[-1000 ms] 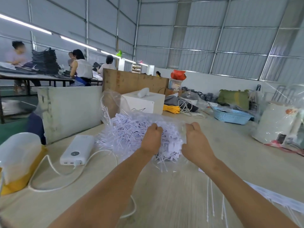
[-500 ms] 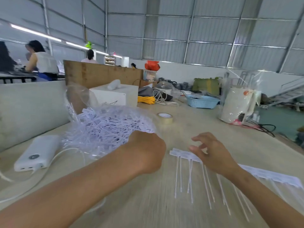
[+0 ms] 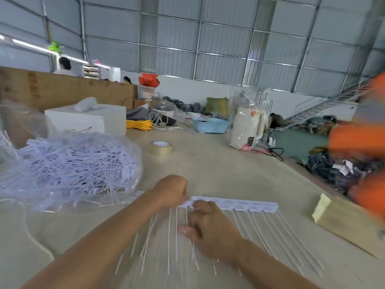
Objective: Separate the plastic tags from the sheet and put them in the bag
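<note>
Table (image 3: 218, 170): clear bag (image 3: 133, 163) holds loose tags (image 3: 73, 165)

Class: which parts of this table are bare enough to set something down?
Bare table lies between the tape roll, the kettle and the tag sheet. It is crowded at the left by the bag, and near where both hands work the sheet.

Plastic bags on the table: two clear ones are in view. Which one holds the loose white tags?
The clear bag lying at the left beside the left hand, stuffed with loose white tags. The other clear bag stands farther back, wrapped around a cream kettle.
</note>
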